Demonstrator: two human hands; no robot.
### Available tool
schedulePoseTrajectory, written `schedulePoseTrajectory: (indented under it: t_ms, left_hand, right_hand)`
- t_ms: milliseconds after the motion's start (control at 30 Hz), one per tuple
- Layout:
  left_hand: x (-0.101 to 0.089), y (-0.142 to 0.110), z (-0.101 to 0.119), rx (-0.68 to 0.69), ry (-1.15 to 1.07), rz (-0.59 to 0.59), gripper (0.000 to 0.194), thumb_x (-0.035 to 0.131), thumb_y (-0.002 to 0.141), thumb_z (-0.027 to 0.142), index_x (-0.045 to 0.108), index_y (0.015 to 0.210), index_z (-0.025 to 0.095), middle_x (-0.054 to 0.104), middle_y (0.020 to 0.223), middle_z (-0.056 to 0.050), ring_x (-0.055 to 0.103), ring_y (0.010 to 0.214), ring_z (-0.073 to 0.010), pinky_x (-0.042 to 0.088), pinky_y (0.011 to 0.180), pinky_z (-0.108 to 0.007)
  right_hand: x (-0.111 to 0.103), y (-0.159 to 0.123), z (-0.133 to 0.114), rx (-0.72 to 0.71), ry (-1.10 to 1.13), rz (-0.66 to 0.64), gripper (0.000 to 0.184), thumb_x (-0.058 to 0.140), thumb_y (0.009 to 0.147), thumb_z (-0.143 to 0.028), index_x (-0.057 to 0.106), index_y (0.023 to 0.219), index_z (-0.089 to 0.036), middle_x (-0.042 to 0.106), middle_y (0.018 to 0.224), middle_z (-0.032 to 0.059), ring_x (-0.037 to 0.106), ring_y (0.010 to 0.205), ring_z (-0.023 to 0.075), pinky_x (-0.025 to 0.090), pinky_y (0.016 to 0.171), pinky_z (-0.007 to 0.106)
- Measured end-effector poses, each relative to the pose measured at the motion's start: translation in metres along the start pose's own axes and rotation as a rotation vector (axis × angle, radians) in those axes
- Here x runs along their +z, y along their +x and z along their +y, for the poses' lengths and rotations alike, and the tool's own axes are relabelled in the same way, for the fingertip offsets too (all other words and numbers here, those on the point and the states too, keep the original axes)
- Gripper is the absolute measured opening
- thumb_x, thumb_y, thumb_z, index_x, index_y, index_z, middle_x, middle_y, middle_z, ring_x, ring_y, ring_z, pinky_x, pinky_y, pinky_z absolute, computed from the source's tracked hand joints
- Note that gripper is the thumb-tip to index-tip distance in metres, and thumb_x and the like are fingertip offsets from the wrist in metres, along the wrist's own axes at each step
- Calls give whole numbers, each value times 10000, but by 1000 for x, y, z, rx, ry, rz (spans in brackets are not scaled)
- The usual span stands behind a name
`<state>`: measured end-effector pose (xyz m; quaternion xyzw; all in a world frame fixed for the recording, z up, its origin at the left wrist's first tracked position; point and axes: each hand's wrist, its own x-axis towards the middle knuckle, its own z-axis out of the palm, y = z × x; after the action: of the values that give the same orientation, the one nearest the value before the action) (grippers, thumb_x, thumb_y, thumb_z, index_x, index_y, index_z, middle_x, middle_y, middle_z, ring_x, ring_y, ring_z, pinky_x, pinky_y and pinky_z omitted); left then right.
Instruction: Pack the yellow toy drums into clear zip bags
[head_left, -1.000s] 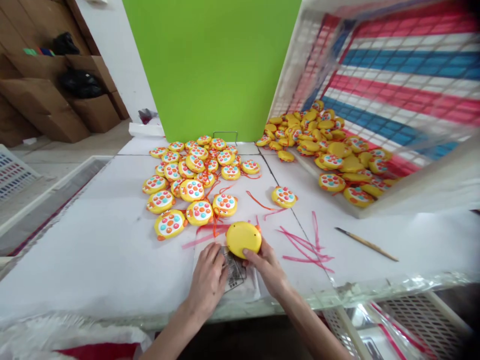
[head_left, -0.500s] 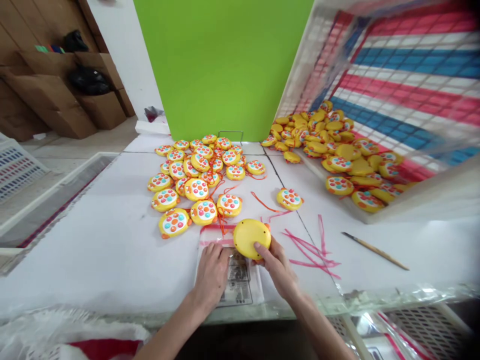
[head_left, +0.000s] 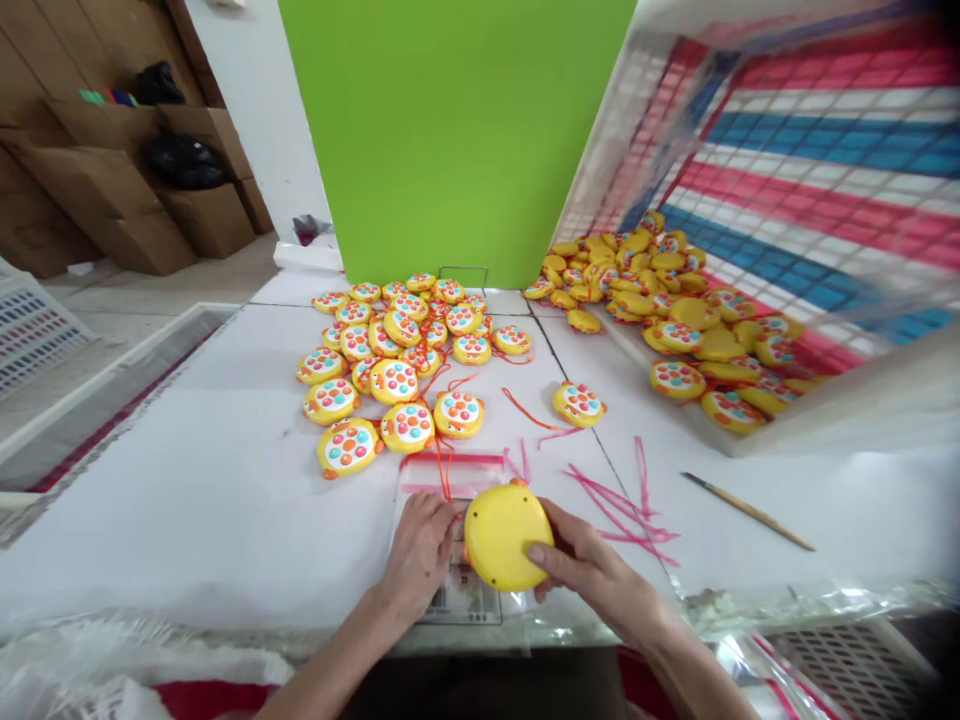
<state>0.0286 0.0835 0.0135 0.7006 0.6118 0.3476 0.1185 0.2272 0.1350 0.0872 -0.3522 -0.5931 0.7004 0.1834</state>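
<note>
My right hand (head_left: 600,575) grips a round yellow toy (head_left: 506,535), plain back side up, just above the table's near edge. My left hand (head_left: 420,555) rests beside it with fingers curled on a clear plastic bag (head_left: 461,590) that has a red zip strip and a printed label. The toy overlaps the bag, and its orange cord trails up toward the pile. A heap of the same yellow toys (head_left: 397,340), faces with coloured buttons up, lies beyond my hands.
A tilted white mesh crate (head_left: 787,180) at the right spills more yellow toys (head_left: 675,310). One lone toy (head_left: 579,403) lies mid-table. Pink strips (head_left: 622,500) and a thin brush (head_left: 746,510) lie at the right. A green board (head_left: 457,140) stands behind. A basket (head_left: 825,660) sits below right.
My right hand has pulled the yellow toy nearer to me, down over the bag. My left hand stayed on the bag.
</note>
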Motion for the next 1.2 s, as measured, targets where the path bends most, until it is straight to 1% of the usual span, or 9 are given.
schedulePoseTrajectory:
  t_ms: [133,300,467,633,733,833,933,1100,1200]
  left_hand:
    - [-1,1,6,127,198,3,261,370,873,115,610,776,147,598,776,-74,511,769,-214,431,705,-363]
    - [-1,2,16,261,328,113,215,436,867,114,591,722,151,588,684,-41,502,694,-188,406,705,-361]
    - [-21,2,22,278,224,219,203,496,857,155,575,671,170,579,632,-12,517,672,-161,414,716,-340]
    - [-56,-6,9,-192,-100,434,132,507,852,255,611,816,183,646,762,-35,586,759,-176,454,728,-302]
    - [-62,-3,5,-550,-437,223,256,503,834,391,610,907,171,673,839,-52,623,782,-190,479,679,-276]
    - [-55,7,8,-602,-651,27,262,509,814,400,599,805,154,652,745,-29,611,702,-169,463,606,-242]
    - [-48,14,13,-598,-681,59,228,514,807,363,551,702,164,593,632,9,565,603,-135,431,543,-216]
    - [-45,16,19,-622,-835,46,230,499,823,403,521,784,177,609,684,-1,601,635,-152,496,592,-263]
    - [-44,15,22,-641,-927,24,243,504,821,415,530,825,174,626,723,-13,615,657,-164,512,606,-287]
  right_hand:
    - [11,20,-2,-83,163,135,472,542,819,-409,407,1223,-208,543,1040,77,582,844,181,542,599,264]
    - [23,42,9,-137,-373,259,517,420,893,-391,262,1347,-203,556,722,2,538,531,131,464,430,224]
    - [19,41,12,-260,-723,229,409,371,927,-331,399,1305,-180,549,585,-23,533,472,132,440,494,234]
    - [14,37,12,-315,-777,341,415,383,924,-362,455,1287,-173,602,632,1,555,504,140,460,547,240]
    - [18,36,9,-343,-786,329,419,374,928,-364,447,1301,-187,654,748,30,598,590,156,479,594,248]
    - [22,35,2,-330,-840,284,398,344,942,-343,450,1302,-212,674,919,60,639,755,178,490,693,266]
    - [19,32,-7,-319,-976,259,368,312,952,-309,518,1246,-227,675,913,65,644,770,181,477,689,269]
    - [18,33,-12,-314,-1272,99,352,450,905,-272,653,630,-187,609,634,19,584,553,125,378,538,218]
    - [29,40,-10,-357,-1296,228,231,513,870,-219,659,695,-182,617,701,22,597,620,130,375,556,215]
